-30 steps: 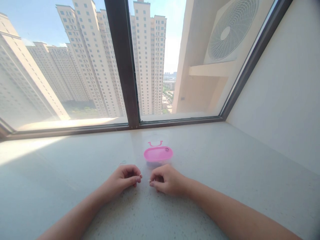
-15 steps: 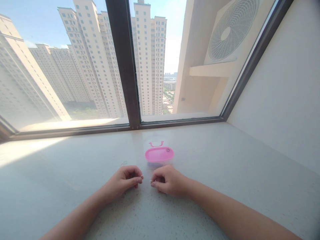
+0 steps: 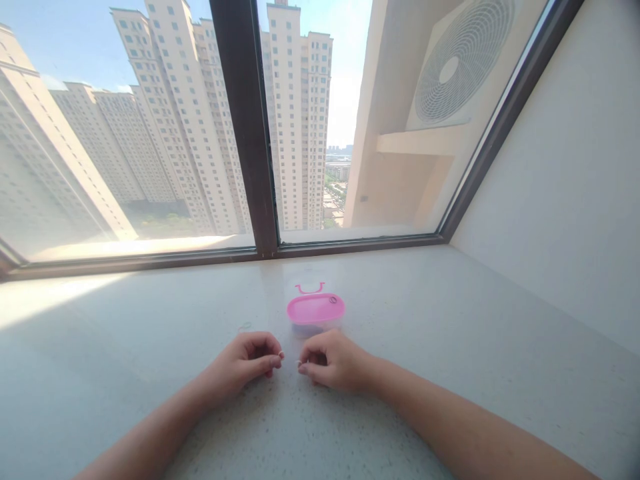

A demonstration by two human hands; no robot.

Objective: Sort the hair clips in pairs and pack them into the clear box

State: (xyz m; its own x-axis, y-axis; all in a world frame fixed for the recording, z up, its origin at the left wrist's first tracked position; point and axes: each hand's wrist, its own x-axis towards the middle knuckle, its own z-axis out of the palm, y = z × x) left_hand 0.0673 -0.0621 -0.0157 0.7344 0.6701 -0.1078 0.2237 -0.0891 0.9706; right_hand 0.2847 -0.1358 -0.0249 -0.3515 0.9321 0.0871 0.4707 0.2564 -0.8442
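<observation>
My left hand [image 3: 254, 358] rests low over the white speckled surface, thumb and forefinger pinched on a tiny white curved piece at their tips. Facing it across a narrow gap, my right hand [image 3: 334, 361] pinches another small white piece, too small to name. The two pieces are apart. Just beyond my right hand stands a small clear box with a pink oval lid [image 3: 310, 309]; its lower front is partly hidden by that hand. A small dark ring [image 3: 333, 300] shows on the lid.
A pink handle-shaped piece [image 3: 310, 291] is just behind the box. One faint pale loop [image 3: 245, 327] lies beyond my left hand. A dark window frame [image 3: 265, 252] bounds the surface at the back, and a white wall [image 3: 565, 220] rises on the right.
The whole view has shifted slightly, so hands and box appear a little further left. Both hands keep the same pinch and the same gap.
</observation>
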